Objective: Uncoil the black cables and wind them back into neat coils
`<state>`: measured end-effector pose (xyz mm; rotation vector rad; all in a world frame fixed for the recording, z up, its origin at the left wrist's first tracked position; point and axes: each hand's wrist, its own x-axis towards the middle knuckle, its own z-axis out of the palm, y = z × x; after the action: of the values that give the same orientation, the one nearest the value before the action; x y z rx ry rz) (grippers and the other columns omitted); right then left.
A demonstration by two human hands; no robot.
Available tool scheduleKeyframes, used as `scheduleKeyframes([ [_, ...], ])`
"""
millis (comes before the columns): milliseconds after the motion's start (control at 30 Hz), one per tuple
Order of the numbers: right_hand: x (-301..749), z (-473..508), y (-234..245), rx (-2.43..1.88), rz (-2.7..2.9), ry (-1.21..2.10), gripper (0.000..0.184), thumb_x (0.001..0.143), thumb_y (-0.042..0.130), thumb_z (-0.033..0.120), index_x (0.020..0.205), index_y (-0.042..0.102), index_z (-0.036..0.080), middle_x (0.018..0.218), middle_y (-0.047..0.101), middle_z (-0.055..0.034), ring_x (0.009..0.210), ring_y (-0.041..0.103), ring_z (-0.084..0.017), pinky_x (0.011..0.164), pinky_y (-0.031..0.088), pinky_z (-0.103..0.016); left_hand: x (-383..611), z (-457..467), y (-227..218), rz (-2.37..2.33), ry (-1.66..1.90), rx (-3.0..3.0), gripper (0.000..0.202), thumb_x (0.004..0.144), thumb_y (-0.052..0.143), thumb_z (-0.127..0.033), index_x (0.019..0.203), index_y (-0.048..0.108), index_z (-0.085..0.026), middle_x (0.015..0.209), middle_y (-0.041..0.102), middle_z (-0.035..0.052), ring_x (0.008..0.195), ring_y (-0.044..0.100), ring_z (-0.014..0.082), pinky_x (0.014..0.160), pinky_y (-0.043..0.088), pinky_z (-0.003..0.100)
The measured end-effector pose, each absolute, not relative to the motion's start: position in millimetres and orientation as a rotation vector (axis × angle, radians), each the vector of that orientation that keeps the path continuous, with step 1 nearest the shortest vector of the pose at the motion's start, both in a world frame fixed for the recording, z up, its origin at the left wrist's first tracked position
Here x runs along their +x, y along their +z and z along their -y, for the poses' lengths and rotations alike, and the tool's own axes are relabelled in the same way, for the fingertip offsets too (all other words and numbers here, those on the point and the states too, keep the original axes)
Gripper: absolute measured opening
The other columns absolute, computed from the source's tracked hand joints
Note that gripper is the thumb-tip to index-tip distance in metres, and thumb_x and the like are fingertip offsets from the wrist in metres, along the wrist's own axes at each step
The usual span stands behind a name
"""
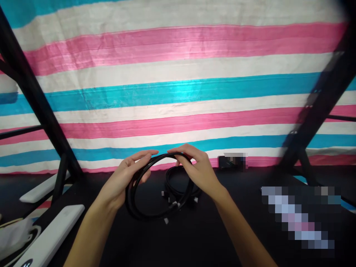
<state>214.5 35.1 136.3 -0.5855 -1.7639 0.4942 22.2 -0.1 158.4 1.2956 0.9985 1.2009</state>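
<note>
A black cable [155, 216], wound into a loose coil of several turns, is held up over the dark tabletop [172, 248]. My left hand [130, 172] grips the coil at its upper left, thumb on the near side and fingers behind. At the upper right my right hand [196, 165] pinches the same coil between thumb and fingers. Behind it on the table lies a second coiled black cable [167, 181], partly hidden by the held coil and my right hand. Small light connector ends show near the bottom of the coils; I cannot tell which cable each belongs to.
White flat bars [59, 226] lie at the left beside a white plug with cord [16, 235]. A dark box-like object [224, 162], partly blurred out, stands at the back. Black frame legs [50, 122] rise on both sides before a striped sheet [178, 89]. A pixelated patch covers something at right.
</note>
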Motion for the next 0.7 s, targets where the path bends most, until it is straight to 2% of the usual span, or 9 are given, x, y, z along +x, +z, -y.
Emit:
scheduleKeyframes([
  [100, 224.2, -39.8, 136.9, -0.601, 1.718, 0.583, 0.014, 0.084, 0.058, 0.019, 0.089, 0.071, 0.022, 0.081, 0.062, -0.0005, 0.063, 0.058, -0.014, 0.053, 0.046, -0.025, 20.9, -2.8, 157.3, -1.063, 1.217, 1.245, 0.04, 0.073, 0.068, -0.041, 0.109, 0.066, -0.023, 0.049, 0.055, -0.0033, 0.039, 0.037, 0.0024, 0.037, 0.024, 0.012],
  [167, 228.8, -42.8, 136.3, -0.629, 1.709, 0.61, 0.012, 0.082, 0.059, 0.023, 0.085, 0.071, 0.02, 0.078, 0.062, -0.0008, 0.061, 0.058, -0.014, 0.05, 0.045, -0.024, 18.5, -4.4, 157.6, -1.084, 1.268, 1.194, 0.044, 0.069, 0.073, -0.038, 0.109, 0.066, -0.024, 0.053, 0.058, -0.0031, 0.042, 0.044, 0.0039, 0.04, 0.032, 0.012],
  [267, 235.3, -46.0, 135.7, -0.704, 1.677, 0.691, 0.022, 0.086, 0.055, 0.034, 0.086, 0.07, 0.018, 0.076, 0.063, -0.0032, 0.064, 0.059, -0.016, 0.042, 0.042, -0.021, 11.7, -6.9, 159.7, -1.094, 1.397, 1.174, 0.042, 0.066, 0.075, -0.035, 0.106, 0.068, -0.023, 0.055, 0.059, -0.0031, 0.047, 0.049, 0.0048, 0.043, 0.037, 0.012],
  [333, 240.6, -47.6, 135.8, -0.747, 1.651, 0.787, 0.037, 0.09, 0.05, 0.047, 0.087, 0.069, 0.016, 0.076, 0.064, -0.0062, 0.069, 0.062, -0.019, 0.038, 0.041, -0.019, 5.1, -8.2, 162.7, -1.072, 1.506, 1.177, 0.039, 0.066, 0.075, -0.032, 0.103, 0.069, -0.021, 0.047, 0.053, -0.0045, 0.048, 0.05, 0.0058, 0.042, 0.035, 0.011],
  [400, 246.9, -49.6, 135.9, -0.769, 1.671, 0.866, 0.052, 0.091, 0.044, 0.059, 0.084, 0.07, 0.015, 0.075, 0.065, -0.0087, 0.074, 0.064, -0.022, 0.036, 0.041, -0.018, -2.2, -8.7, 166.6, -1.037, 1.608, 1.136, 0.036, 0.066, 0.075, -0.029, 0.1, 0.07, -0.018, 0.035, 0.038, -0.0078, 0.047, 0.05, 0.0065, 0.04, 0.032, 0.01],
  [467, 253.4, -52.1, 136.0, -0.787, 1.702, 0.903, 0.061, 0.09, 0.041, 0.067, 0.079, 0.071, 0.015, 0.077, 0.066, -0.0103, 0.077, 0.064, -0.023, 0.036, 0.041, -0.017, -8.9, -8.4, 171.0, -1.014, 1.678, 1.071, 0.034, 0.065, 0.075, -0.026, 0.098, 0.07, -0.015, 0.03, 0.025, -0.0107, 0.04, 0.043, 0.0051, 0.036, 0.028, 0.01],
  [600, 266.2, -56.7, 137.3, -0.857, 1.637, 0.941, 0.068, 0.085, 0.039, 0.075, 0.08, 0.071, 0.015, 0.082, 0.066, -0.012, 0.075, 0.066, -0.024, 0.038, 0.044, -0.018, -20.7, -7.3, 178.1, -1.039, 1.76, 0.98, 0.031, 0.069, 0.072, -0.025, 0.098, 0.07, -0.015, 0.028, 0.023, -0.0114, 0.035, 0.032, 0.0038, 0.034, 0.025, 0.011],
  [700, 279.4, -59.4, 137.4, -0.912, 1.543, 0.962, 0.063, 0.083, 0.047, 0.073, 0.082, 0.071, 0.014, 0.085, 0.066, -0.0123, 0.066, 0.066, -0.021, 0.037, 0.042, -0.017, -32.0, -6.5, 180.6, -1.037, 1.891, 0.941, 0.022, 0.072, 0.07, -0.023, 0.092, 0.069, -0.015, 0.027, 0.022, -0.0111, 0.035, 0.027, 0.0039, 0.033, 0.024, 0.013],
])
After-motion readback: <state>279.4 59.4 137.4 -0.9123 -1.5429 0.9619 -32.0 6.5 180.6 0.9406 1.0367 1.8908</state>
